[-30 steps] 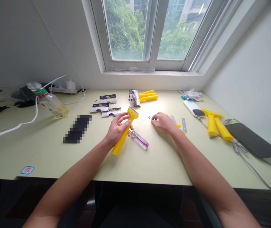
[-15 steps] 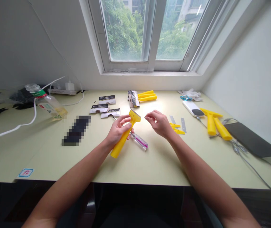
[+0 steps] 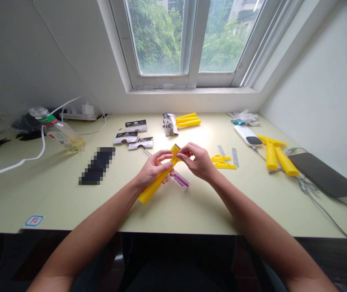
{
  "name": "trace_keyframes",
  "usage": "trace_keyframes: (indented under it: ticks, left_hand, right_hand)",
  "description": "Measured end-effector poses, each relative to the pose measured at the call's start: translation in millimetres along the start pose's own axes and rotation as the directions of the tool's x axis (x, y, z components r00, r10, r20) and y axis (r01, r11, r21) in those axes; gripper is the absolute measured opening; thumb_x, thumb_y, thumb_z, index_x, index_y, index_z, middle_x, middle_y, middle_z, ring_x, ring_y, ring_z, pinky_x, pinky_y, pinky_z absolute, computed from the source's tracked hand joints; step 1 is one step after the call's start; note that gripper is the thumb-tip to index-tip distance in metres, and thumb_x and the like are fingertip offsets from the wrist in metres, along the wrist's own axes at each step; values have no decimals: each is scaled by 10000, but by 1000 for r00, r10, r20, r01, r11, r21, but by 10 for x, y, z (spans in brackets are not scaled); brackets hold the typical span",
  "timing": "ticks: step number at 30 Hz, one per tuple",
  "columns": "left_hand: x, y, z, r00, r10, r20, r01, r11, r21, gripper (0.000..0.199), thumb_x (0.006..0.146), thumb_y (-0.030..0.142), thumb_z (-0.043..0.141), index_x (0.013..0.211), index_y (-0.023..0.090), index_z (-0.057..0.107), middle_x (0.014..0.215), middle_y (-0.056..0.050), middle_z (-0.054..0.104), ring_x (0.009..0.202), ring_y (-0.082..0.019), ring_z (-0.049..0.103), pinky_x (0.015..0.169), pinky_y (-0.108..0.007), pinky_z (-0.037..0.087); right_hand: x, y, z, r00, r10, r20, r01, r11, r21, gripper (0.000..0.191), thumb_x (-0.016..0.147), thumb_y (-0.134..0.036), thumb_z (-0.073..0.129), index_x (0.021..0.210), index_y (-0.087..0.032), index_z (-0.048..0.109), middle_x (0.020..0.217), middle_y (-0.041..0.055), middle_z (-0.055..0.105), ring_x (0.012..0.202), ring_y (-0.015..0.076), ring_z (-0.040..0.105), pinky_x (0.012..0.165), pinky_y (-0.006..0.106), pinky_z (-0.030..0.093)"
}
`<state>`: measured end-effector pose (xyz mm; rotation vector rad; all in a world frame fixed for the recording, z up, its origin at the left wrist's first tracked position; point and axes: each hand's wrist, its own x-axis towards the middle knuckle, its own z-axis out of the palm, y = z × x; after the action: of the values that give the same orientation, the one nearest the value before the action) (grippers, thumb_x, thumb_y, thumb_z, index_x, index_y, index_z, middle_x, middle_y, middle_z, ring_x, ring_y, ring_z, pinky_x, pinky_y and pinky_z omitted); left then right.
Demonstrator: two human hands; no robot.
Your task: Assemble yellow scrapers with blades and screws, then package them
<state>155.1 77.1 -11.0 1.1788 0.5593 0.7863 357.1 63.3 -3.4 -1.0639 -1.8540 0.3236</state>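
My left hand [image 3: 155, 168] is closed around the neck of a yellow scraper [image 3: 154, 188], its handle slanting down toward me. At the scraper's head, my right hand [image 3: 198, 161] pinches with thumb and forefinger. Whatever is in that pinch is too small or hidden to make out. Partly behind my left hand is a screwdriver [image 3: 179, 179] with a clear and purple handle; whether the hand touches it I cannot tell. Right of my right hand lie yellow clamp plates [image 3: 224, 165] and two flat grey blades [image 3: 235, 157].
Black-and-white cardboard packages [image 3: 136, 125] lie behind my left hand. Farther back are packaged yellow scrapers [image 3: 188, 121]. To the right are a white power bank [image 3: 246, 136], loose yellow scrapers [image 3: 272, 156], cables and a dark tablet-like slab [image 3: 327, 172]. A bottle [image 3: 60, 134] leans at left.
My right hand has moved left, bringing its pinched fingers from beside the scraper onto its head. The scraper has turned slightly in my left hand.
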Motion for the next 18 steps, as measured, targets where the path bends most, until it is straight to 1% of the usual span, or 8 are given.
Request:
trace_keyframes:
  ticks: [3, 6, 8, 11, 14, 16, 18]
  left_hand:
    - [2, -4, -2, 1000, -2, -3, 2, 1000, -1, 413, 809, 329, 754, 1183, 248, 598, 1343, -132, 580, 674, -129, 658, 432, -195, 452]
    - [4, -14, 1, 1000, 2, -24, -1, 1000, 20, 436, 796, 342, 766, 1187, 239, 603, 1345, -142, 577, 664, -129, 657, 429, -201, 457]
    - [3, -20, 7, 999, 7, -39, -6, 999, 42, 455, 789, 352, 772, 1192, 225, 605, 1341, -154, 576, 657, -129, 657, 429, -206, 464]
    - [2, -19, 15, 998, 20, -54, -16, 997, 72, 463, 786, 355, 775, 1193, 211, 608, 1335, -165, 572, 654, -131, 660, 428, -212, 473]
    - [-2, -1, 20, 999, 16, -36, -14, 997, 74, 432, 805, 339, 759, 1188, 209, 611, 1337, -164, 566, 658, -129, 662, 430, -208, 475]
    - [-8, 13, 25, 1000, 5, -20, -4, 998, 62, 423, 816, 330, 749, 1197, 213, 607, 1331, -159, 571, 662, -126, 664, 434, -203, 477]
    - [-15, 19, 34, 1000, -4, -12, 5, 999, 50, 429, 819, 330, 745, 1207, 214, 602, 1322, -155, 576, 664, -128, 670, 438, -204, 486]
  right_hand:
    - [12, -13, -13, 999, -25, 20, 25, 1000, 1, 157, 947, -258, 583, 796, -217, 599, 770, 23, 607, 692, 156, 557, 647, 297, 448]
    - [24, -31, -33, 998, -50, 47, 53, 997, -54, 169, 958, -262, 556, 805, -216, 609, 774, 31, 605, 703, 165, 552, 660, 308, 441]
    - [28, -44, -45, 997, -27, 73, 32, 998, -63, 177, 962, -259, 545, 806, -212, 613, 783, 33, 608, 703, 164, 556, 658, 307, 438]
    - [22, -47, -37, 995, 53, 86, -51, 998, -25, 184, 959, -259, 551, 790, -211, 604, 770, 22, 608, 688, 155, 561, 646, 297, 438]
    - [8, -29, -2, 995, 85, 43, -85, 996, -8, 156, 946, -269, 571, 800, -213, 578, 780, 21, 601, 693, 158, 562, 646, 299, 452]
    - [1, -18, 20, 998, 62, -25, -62, 998, -14, 63, 930, -275, 592, 901, -220, 579, 873, 42, 611, 757, 175, 578, 682, 314, 480]
    - [-4, -14, 30, 998, 26, -61, -27, 999, -25, 107, 926, -269, 591, 1024, -229, 575, 999, 72, 621, 873, 201, 601, 771, 351, 507]
